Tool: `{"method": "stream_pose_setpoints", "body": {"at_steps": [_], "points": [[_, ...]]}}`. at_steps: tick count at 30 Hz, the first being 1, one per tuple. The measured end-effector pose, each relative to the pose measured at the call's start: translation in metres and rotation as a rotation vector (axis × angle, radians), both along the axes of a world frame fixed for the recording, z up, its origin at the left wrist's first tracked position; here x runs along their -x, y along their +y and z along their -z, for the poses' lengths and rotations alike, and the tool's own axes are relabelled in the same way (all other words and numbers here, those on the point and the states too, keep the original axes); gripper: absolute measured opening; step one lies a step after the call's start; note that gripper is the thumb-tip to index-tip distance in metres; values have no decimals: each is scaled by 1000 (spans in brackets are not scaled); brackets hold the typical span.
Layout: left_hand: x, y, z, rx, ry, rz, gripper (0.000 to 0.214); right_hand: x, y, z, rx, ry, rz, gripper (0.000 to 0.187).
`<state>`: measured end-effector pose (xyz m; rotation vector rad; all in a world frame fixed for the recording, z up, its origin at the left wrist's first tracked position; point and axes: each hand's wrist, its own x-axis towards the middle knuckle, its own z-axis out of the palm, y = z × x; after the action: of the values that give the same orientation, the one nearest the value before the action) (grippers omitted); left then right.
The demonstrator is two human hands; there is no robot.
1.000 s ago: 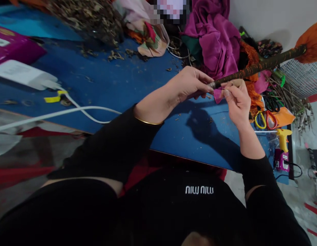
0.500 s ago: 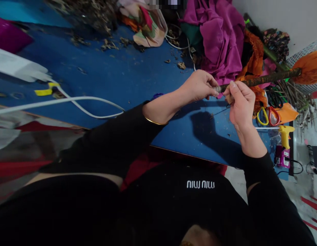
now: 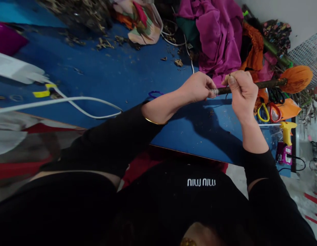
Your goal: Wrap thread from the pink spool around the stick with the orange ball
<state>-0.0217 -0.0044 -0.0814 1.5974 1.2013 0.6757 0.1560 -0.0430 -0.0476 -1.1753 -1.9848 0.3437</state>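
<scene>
A dark wrapped stick (image 3: 266, 83) with an orange fabric head (image 3: 296, 78) is held level above the blue table (image 3: 117, 78). My left hand (image 3: 198, 88) pinches its near end, fingers closed. My right hand (image 3: 240, 91) is wrapped round the stick just to the right of the left hand, thumb on top. Both sleeves are black, and a thin gold bangle sits on the left wrist.
Magenta and orange cloth (image 3: 220, 34) is piled at the back right. Scissors with yellow and red handles (image 3: 268, 112) and a yellow glue gun (image 3: 286, 131) lie at the right edge. A white cable (image 3: 78, 104) crosses the left. Dry plant scraps (image 3: 81, 13) sit at the back.
The stick has dropped from a slant to nearly level, its orange head coming down and left. My right hand went from a pinch at the stick's end to a full grip round it.
</scene>
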Motion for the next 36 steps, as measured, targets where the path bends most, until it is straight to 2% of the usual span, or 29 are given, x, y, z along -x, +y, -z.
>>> {"method": "stream_pose_setpoints", "body": {"at_steps": [11, 20, 28, 36], "points": [[1, 1, 1, -11, 2, 33, 18, -4, 8, 10, 54, 15, -64, 50], [2, 5, 20, -61, 14, 75, 21, -5, 21, 24, 145, 111, -98, 55], [3, 0, 11, -111, 102, 46, 24, -5, 25, 35, 186, 130, -78, 55], [4, 1, 16, -193, 165, 65, 26, -3, 25, 37, 190, 108, -34, 54]]}}
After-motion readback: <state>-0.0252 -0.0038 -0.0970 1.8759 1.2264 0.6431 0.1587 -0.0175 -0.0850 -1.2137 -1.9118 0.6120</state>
